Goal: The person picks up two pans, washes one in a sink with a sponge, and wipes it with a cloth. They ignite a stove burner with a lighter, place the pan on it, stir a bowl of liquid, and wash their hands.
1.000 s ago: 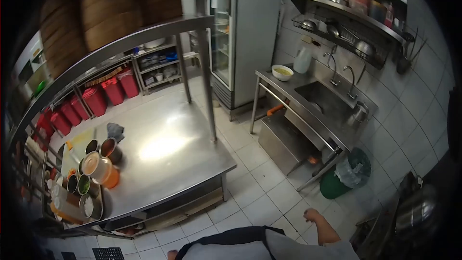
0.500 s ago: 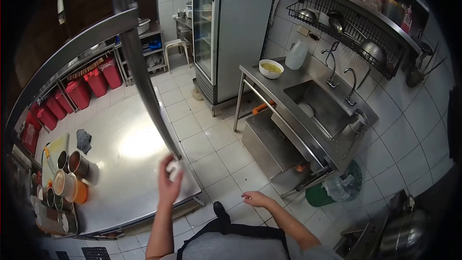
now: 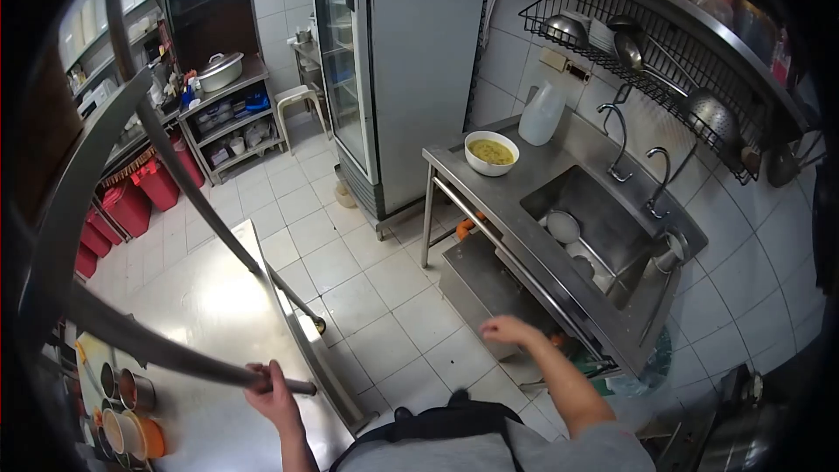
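My left hand (image 3: 273, 399) is at the metal post (image 3: 210, 365) over the steel table (image 3: 210, 297), near the post's lower end. Its fingers are curled; what is in them, if anything, I cannot make out. In front of the sink counter, my right hand (image 3: 511, 330) hangs in the air with fingers loosely closed and nothing visible in them. A white bowl (image 3: 491, 168) of yellow-green soupy food sits on the counter's left end, beside a translucent plastic jug (image 3: 542, 114). Inside the sink (image 3: 594, 192) lies a round, long-handled utensil (image 3: 564, 227).
A tall fridge (image 3: 428, 70) stands left of the sink counter. Utensils fill the wire rack (image 3: 603, 44) above the taps. Several metal pots (image 3: 137, 391) and an orange container (image 3: 149, 437) are on the steel table. Red bins (image 3: 128, 207) and a white stool (image 3: 301, 105) stand farther back.
My view has shifted closer to the sink counter. The white thing seen in my left hand earlier no longer shows. My right hand has come up in front of the counter.
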{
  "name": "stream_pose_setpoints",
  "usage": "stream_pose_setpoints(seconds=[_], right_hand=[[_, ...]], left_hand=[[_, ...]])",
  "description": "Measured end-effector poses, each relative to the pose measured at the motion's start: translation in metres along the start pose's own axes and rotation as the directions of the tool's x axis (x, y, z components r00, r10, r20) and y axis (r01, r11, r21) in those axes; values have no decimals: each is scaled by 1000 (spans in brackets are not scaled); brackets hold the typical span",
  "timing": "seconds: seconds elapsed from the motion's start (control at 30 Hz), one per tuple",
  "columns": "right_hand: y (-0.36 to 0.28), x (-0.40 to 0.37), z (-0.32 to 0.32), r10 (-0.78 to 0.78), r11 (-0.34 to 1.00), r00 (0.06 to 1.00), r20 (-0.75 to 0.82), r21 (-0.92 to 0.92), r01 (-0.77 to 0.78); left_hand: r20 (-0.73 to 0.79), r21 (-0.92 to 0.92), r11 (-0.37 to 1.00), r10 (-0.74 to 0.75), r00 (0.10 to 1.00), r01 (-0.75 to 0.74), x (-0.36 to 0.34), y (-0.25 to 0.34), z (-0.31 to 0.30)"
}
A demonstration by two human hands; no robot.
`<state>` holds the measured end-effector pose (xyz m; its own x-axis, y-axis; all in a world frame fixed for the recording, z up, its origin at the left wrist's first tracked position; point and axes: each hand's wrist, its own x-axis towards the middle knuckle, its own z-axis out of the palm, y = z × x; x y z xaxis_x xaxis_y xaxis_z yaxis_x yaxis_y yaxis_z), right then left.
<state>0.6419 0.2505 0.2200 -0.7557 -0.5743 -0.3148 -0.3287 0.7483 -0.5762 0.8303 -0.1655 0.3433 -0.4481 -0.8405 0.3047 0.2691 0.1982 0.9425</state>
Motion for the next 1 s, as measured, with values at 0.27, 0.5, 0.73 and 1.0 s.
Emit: stream_pose_setpoints(seconds=[0.27,0.5,0.73,1.0], right_hand=[[24,215,-186,158,956,752,-640,-92,-280],[85,280,-256,209,975,602,-770,119,-187],[170,280,-346,658,745,500,-563,584,-322],[158,285,-398,180,961,945,-273,-154,-227]], left_hand=[[-163,142,987,94,982,-71,0,-15,-1],[-431,303,944,257,865,-130,7,-32,-1],[-501,401,910,317,805,-108,8,-25,11],[-507,386,918,294,810,-91,10,-34,-7]])
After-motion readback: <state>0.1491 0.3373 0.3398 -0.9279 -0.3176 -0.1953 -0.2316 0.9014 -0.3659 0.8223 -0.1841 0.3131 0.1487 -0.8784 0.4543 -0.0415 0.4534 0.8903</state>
